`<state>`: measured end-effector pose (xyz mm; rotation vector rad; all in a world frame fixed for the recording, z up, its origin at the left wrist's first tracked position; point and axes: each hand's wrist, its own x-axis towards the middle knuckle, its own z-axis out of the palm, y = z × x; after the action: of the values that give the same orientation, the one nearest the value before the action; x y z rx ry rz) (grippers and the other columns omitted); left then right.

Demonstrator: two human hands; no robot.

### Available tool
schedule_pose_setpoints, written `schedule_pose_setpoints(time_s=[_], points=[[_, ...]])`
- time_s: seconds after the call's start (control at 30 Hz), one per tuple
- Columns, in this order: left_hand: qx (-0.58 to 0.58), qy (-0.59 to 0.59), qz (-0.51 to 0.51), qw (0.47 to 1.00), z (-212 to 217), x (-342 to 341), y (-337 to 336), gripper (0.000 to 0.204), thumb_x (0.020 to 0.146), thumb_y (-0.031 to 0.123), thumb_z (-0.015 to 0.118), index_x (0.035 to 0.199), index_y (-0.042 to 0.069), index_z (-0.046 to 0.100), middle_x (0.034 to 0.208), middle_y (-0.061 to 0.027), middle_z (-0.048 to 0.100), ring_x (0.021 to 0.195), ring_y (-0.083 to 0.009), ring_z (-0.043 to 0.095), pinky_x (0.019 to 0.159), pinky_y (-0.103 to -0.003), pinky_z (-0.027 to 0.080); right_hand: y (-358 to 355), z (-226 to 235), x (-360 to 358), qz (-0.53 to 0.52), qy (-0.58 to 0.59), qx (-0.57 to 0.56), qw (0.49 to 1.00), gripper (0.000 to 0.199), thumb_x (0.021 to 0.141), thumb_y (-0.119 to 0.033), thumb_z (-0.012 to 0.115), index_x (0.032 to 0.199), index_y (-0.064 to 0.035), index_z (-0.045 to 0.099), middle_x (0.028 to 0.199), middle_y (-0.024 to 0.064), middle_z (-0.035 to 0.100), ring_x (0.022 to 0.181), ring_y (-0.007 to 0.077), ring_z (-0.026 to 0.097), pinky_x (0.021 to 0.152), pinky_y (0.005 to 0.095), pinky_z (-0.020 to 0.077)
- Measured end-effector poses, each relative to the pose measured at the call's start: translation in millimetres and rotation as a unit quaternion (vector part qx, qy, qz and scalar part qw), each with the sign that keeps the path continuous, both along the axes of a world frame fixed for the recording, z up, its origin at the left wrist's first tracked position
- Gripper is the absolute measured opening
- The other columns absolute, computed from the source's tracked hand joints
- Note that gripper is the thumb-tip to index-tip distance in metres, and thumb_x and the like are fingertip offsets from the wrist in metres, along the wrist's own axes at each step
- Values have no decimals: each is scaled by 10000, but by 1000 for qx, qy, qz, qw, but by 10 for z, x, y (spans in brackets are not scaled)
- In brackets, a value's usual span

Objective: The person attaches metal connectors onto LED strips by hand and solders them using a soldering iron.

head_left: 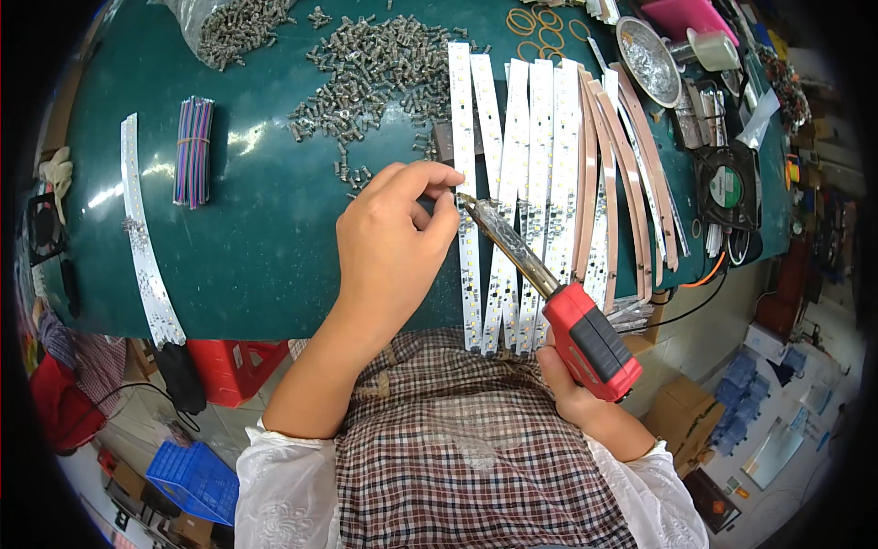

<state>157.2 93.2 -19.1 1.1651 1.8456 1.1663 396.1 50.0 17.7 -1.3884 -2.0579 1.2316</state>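
Note:
My right hand (574, 395) is closed around a red and black soldering iron (590, 340), mostly from below. Its metal barrel slants up and left. The tip meets the leftmost white LED strip (470, 274) around mid-length. At that same spot the thumb and forefinger of my left hand (391, 233) pinch together over the strip; whatever lies between them is too small to make out. Beside this strip, several more white LED strips (540, 119) lie fanned side by side. Copper-coloured strips (625, 174) follow on their right.
Small metal parts (375, 69) lie heaped beyond my left hand, near a bag (242, 32) of similar ones. Farther left are banded coloured wires (193, 151) and another LED strip (146, 233). Rubber bands (540, 23), a round metal dish (647, 62) and a black fan (729, 188) sit at right.

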Motion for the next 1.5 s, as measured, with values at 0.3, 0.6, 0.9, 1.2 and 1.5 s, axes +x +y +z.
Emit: schedule_pose_setpoints(time_s=[0.3,0.6,0.9,1.2,1.5], points=[[8,21,0,1000,1,4,4,158,800,6,674,949,38,714,877,-49,668,501,-45,496,513,-222,412,4,-16,-30,-13,21,-19,1000,244,714,46,658,956,35,631,841,163,617,680,328,605,602,379,488],[7,33,4,999,0,15,3,158,793,13,682,942,49,719,850,-36,660,485,-46,477,498,-225,392,-15,-56,5,-2,10,-20,1000,242,726,26,671,965,21,637,856,154,617,684,309,610,607,362,488],[15,41,8,999,-3,23,-2,152,792,15,682,936,47,720,814,-28,644,478,-50,461,493,-230,382,-6,-44,-15,-7,23,-11,1000,235,720,8,693,949,6,640,844,138,617,679,288,610,598,350,488],[23,31,8,999,-10,18,6,155,785,7,687,931,44,721,842,-32,663,485,-45,463,502,-219,385,-68,180,226,-42,-46,-32,998,188,799,-29,649,978,17,613,807,128,606,672,253,603,593,327,474],[0,26,14,1000,28,34,13,169,783,-7,675,942,32,720,864,-41,668,494,-43,466,520,-211,391,533,61,295,-299,-21,144,943,228,910,-75,628,1082,-22,488,920,39,526,703,106,544,626,261,467]])
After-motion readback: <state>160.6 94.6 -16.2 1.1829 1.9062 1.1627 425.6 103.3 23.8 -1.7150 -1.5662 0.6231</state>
